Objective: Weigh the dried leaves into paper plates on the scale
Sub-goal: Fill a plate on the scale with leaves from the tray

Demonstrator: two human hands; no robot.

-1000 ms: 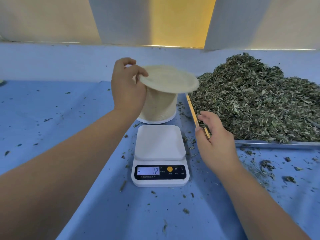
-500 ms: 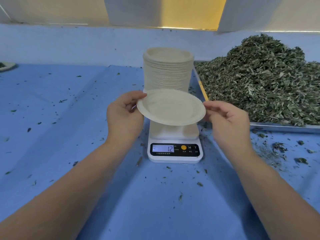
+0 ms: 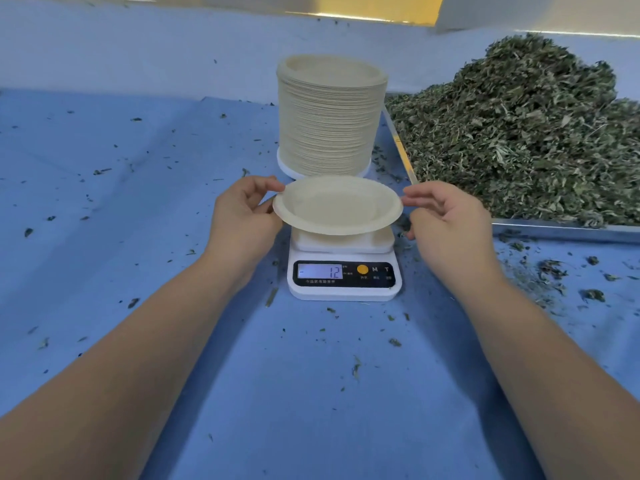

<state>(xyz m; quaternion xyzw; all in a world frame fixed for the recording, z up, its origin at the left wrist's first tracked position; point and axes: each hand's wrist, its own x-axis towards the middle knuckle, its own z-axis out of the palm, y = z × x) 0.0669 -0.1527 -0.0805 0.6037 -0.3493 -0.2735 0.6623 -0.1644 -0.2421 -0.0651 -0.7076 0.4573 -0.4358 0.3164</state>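
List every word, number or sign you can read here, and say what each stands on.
"12", a dash at its left: display of the scale.
"M": scale front, right of the orange button.
"T": right of the "M".
Small print under display and buttons: too small to read.

1. Over the scale I see the paper plate covering the platform. The left hand pinches its left rim and the right hand sits at its right rim.
2. Just beyond the scale, the tall plate stack blocks the far side.
3. On the right, the tray rim and the heaped dried leaves bar any low pass.
4. To the left and near me, I have open blue cloth with only scattered leaf crumbs.
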